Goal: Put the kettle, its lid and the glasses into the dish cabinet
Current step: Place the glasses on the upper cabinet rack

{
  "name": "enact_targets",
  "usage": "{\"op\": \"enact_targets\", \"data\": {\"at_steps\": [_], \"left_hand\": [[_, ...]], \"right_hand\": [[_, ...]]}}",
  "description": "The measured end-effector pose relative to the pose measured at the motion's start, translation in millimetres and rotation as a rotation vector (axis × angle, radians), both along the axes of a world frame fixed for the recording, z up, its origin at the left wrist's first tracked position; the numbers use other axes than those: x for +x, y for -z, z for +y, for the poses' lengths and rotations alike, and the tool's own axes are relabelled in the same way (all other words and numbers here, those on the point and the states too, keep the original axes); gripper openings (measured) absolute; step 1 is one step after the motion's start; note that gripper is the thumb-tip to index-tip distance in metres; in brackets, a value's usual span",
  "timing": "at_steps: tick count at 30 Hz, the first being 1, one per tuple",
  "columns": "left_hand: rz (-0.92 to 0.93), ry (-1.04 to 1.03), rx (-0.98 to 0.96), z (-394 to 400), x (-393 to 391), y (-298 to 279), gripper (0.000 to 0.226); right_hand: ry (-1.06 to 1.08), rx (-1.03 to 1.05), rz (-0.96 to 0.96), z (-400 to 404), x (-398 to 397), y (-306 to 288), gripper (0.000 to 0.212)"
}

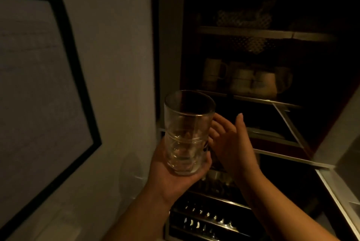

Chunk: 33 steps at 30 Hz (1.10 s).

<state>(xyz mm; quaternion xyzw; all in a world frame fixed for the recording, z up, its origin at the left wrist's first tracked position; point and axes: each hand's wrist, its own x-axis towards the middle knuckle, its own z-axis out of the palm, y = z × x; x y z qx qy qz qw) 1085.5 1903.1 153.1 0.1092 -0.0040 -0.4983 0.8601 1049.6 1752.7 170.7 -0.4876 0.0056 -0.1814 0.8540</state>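
1. The dish cabinet (pixel 259 32) stands open ahead of me and to the right, its shelves running back into deep shadow. I face it squarely because every item has to go in there. The light is poor, so the upper shelf contents are not identifiable.

2. The wall (pixel 120 45) to my left carries a dark-framed panel (pixel 39 77). It plays no part in the work.

3. A row of pale mugs (pixel 247 79) occupies the middle shelf, standing close together. The shelf below them looks dark and possibly free, which I judge the likely spot for the glassware (not confirmed at this light level).

4. The glasses (pixel 187 133) appear to be a nested stack, one seated inside another, held upright with the mouth up so nothing slips out. They are in front of the cabinet's left edge, not yet on any shelf.

5. My left hand (pixel 175 174) supports the stack from beneath, palm cupped under the base and fingers curled round the lower wall. This grip carries the weight.

6. My right hand (pixel 229 143) is just beside the stack with fingers straight and spread, holding nothing; whether the fingertips touch the glass cannot be told. I judge it is there to steady or take the stack.

7. Kettle and lid: not in view.
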Motion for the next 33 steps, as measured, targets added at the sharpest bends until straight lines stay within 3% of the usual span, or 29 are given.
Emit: {"op": "enact_targets", "data": {"at_steps": [5, 10, 22, 29, 33], "left_hand": [[0.020, -0.102, -0.025, 26, 11, 7, 0.057], [0.042, -0.159, 0.006, 38, 13, 11, 0.048], [0.093, -0.169, -0.003, 42, 6, 9, 0.051], [0.116, -0.169, -0.021, 46, 2, 11, 0.054], [0.128, -0.179, -0.038, 48, 0, 13, 0.052]], "right_hand": [[0.082, 0.557, 0.135, 1, 38, 41, 0.070], [0.157, 0.853, 0.170, -4, 63, 65, 0.070], [0.324, 0.997, 0.207, -5, 85, 90, 0.067], [0.289, 1.092, 0.076, -15, 87, 91, 0.073], [0.299, 1.025, 0.122, -14, 85, 89, 0.067]]}}
